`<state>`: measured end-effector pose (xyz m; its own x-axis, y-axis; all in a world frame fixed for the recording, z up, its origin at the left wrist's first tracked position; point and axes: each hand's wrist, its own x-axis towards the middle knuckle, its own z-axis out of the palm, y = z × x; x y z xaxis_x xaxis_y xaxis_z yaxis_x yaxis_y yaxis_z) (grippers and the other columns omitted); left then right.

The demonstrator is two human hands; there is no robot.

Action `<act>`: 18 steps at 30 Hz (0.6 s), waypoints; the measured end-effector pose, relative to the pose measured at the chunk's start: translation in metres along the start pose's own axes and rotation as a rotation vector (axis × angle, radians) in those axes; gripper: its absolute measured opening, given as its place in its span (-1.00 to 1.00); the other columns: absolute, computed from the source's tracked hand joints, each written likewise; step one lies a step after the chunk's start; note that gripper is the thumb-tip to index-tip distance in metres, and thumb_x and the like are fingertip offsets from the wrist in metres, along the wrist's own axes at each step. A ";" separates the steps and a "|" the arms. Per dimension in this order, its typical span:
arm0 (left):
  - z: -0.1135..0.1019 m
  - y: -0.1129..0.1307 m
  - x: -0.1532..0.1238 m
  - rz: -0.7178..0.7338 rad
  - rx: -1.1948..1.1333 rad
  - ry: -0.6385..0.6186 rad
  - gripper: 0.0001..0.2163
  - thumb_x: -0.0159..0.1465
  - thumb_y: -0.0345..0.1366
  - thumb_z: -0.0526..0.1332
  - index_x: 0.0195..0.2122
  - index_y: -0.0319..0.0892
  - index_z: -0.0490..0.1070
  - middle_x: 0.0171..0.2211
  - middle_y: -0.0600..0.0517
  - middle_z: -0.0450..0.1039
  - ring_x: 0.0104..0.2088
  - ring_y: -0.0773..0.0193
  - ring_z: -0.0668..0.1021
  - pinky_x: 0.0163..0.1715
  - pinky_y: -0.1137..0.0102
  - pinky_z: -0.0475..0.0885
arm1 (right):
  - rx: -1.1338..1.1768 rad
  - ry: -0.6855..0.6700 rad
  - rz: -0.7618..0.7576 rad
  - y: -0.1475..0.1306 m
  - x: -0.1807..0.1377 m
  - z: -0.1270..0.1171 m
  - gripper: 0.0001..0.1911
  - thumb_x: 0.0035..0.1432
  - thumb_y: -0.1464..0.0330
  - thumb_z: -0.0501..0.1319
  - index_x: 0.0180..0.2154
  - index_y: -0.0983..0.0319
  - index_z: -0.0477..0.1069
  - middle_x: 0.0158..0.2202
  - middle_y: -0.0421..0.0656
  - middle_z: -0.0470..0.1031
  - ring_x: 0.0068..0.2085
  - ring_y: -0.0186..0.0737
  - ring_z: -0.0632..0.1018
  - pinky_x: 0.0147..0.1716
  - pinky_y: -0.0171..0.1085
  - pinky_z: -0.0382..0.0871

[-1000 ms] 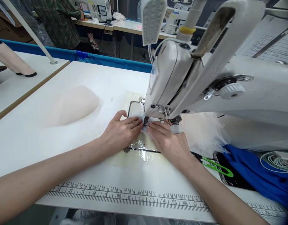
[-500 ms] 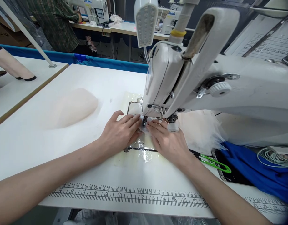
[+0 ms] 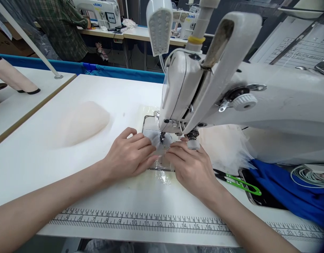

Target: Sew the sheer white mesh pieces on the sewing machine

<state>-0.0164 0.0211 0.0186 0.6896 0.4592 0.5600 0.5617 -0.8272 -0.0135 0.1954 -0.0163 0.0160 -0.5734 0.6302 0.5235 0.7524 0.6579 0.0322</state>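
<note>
Left hand: The left hand [image 3: 132,154] has been drawn back from the presser foot [image 3: 162,137] toward the near edge of the table [image 3: 37,175] since 0.5 s ago; the fingers are curled, and whether anything is gripped cannot be told.
Right hand: The right hand [image 3: 190,165] has likewise been shifted nearer that edge; its fingers are bent, its fingertips partly hidden, and its grip cannot be told.
Fabric at needle: More of the sheer fabric [image 3: 151,135] is now exposed around the foot. It is thin, pale and see-through, and is laid over the metal plate [image 3: 150,122], about midway between the table's far and near edges.
Sheer piece: A peach, rounded piece [image 3: 85,121] is left flat toward the table's left edge, unmoved.
Sewing machine: The table's right part is overhung by the white sewing machine [image 3: 177,84].
Right side: Pale layered fabric [image 3: 222,146], green-handled snips [image 3: 246,186], a phone [image 3: 264,200] and blue cloth [image 3: 296,189] are set below the machine's arm.
Near edge: It is marked with a printed ruler [image 3: 146,223].
Room: Beyond the far edge, 1 person in plaid [image 3: 63,28] and 2 background machines [image 3: 98,12] are seen.
</note>
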 end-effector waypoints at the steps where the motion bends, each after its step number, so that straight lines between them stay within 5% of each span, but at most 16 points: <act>1: 0.001 -0.001 0.000 -0.010 -0.024 0.002 -0.77 0.39 -0.28 0.06 -0.26 -0.20 0.50 -0.31 0.03 0.59 -0.33 0.26 0.57 -0.20 0.24 0.32 | 0.004 0.017 0.010 -0.001 0.000 -0.001 -0.58 0.02 0.73 -0.01 -0.34 0.21 0.49 -0.31 -0.26 0.62 -0.34 -0.31 0.55 -0.10 -0.23 0.29; 4: 0.005 -0.003 0.000 -0.037 -0.116 -0.070 -0.76 0.41 -0.33 0.02 -0.11 -0.21 0.48 -0.15 -0.01 0.57 -0.15 0.25 0.56 -0.09 0.27 0.35 | 0.034 -0.025 0.060 -0.004 0.001 -0.003 -0.62 0.12 0.67 0.01 -0.27 0.22 0.50 -0.25 -0.23 0.62 -0.33 -0.31 0.56 -0.11 -0.23 0.29; 9: 0.009 0.000 0.000 -0.058 -0.200 -0.155 -0.74 0.40 -0.33 0.02 -0.07 -0.22 0.48 -0.18 -0.07 0.52 -0.17 0.22 0.51 -0.12 0.28 0.39 | -0.079 -0.113 0.128 0.000 0.001 0.000 -0.73 0.31 0.30 0.09 -0.32 0.26 0.51 -0.29 -0.08 0.62 -0.30 -0.15 0.55 -0.10 -0.16 0.28; 18: 0.012 0.006 -0.007 0.027 0.002 -0.146 -0.68 0.38 -0.19 0.10 0.02 -0.28 0.46 0.01 -0.16 0.50 0.06 0.11 0.51 0.15 0.16 0.31 | -0.191 -0.107 0.089 0.006 -0.001 0.004 -0.70 0.27 0.38 0.12 -0.02 0.34 0.48 -0.37 -0.09 0.64 -0.19 -0.07 0.56 -0.01 -0.09 0.20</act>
<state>-0.0125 0.0172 0.0044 0.7636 0.4790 0.4329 0.5429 -0.8393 -0.0290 0.1996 -0.0116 0.0122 -0.5259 0.7289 0.4383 0.8432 0.5146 0.1558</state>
